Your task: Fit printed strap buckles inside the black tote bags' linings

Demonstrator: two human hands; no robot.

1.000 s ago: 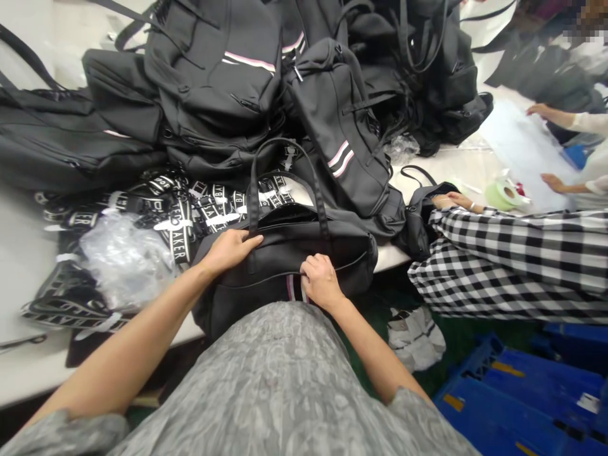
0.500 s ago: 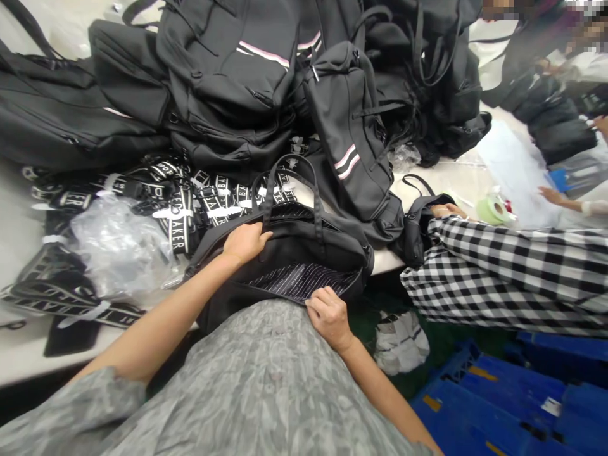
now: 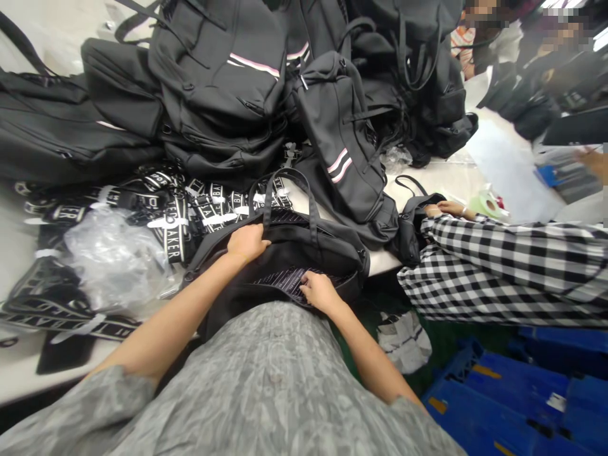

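A black bag (image 3: 289,253) with two upright strap handles lies before me, against my grey patterned clothing. Its front opening gapes and shows a dark lining (image 3: 280,278) with rows of light print. My left hand (image 3: 247,244) is closed on the bag's upper panel beside the base of a handle, thumb stretched to the right. At the right part of the opening, my right hand (image 3: 320,292) has its fingers curled in a pinch at the lining near the front lip. Its fingertips hide exactly what fold they hold.
Black bags (image 3: 213,76) are heaped behind. Bundled lettered straps (image 3: 175,234) and crumpled clear plastic (image 3: 114,259) lie at left. A co-worker's checked sleeve (image 3: 503,266) reaches in from the right, near a green tape roll (image 3: 485,204). Blue plastic pallets (image 3: 508,392) cover the floor at lower right.
My right hand has moved up and slightly left, from gripping the opening's front edge to over the lining. The opening has narrowed. My left hand keeps its hold on the bag.
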